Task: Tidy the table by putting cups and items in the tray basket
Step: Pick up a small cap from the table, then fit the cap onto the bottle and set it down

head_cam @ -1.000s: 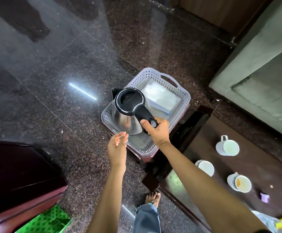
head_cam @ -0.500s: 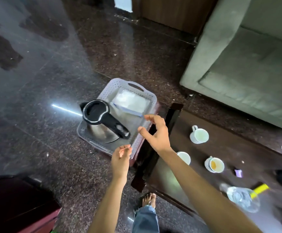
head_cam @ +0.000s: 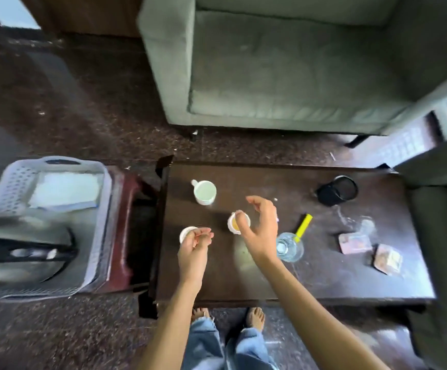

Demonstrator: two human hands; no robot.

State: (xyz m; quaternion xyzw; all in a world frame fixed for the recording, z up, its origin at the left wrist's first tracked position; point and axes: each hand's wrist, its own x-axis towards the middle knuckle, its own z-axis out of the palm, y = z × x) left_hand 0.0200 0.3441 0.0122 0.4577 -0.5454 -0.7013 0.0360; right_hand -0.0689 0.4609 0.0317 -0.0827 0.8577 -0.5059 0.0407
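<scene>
Bench (head_cam: 323, 276), dark wood, low, carrying three cups: white mug (head_cam: 204, 192) with handle, far left; stained cup (head_cam: 237, 226) with brownish dregs, centre; third cup (head_cam: 185, 233) nearest the left edge. Tray basket (head_cam: 14, 182) stands off the bench on a red stool (head_cam: 126, 222) to the left, well apart from the cups, and holds a kettle (head_cam: 25, 252) and a flat white pack (head_cam: 65, 190). Right hand (head_cam: 261, 231): fingers spread and curved over the stained cup, thumb across its rim, gripping nothing. Left hand (head_cam: 194, 247): fingers loosely curled above the third cup, holding nothing that shows. Likely risks: the dregs could slop out if the stained cup is tipped while carried across the gap to the basket. The clear glass (head_cam: 289, 248) just beside the right wrist, with a yellow strip (head_cam: 304, 229) next to it, could be knocked by the forearm. The kettle fills the near half of the basket, so cups set beside it may crowd or topple. Obscured: most of the third cup lies under the left hand, and whether either hand touches a cup cannot be told. Kettle and basket are blurred and cut by the left frame edge. The flat packs (head_cam: 354, 243) at right are too blurred to identify. The contents of the black mesh holder (head_cam: 337, 190) are not visible.
</scene>
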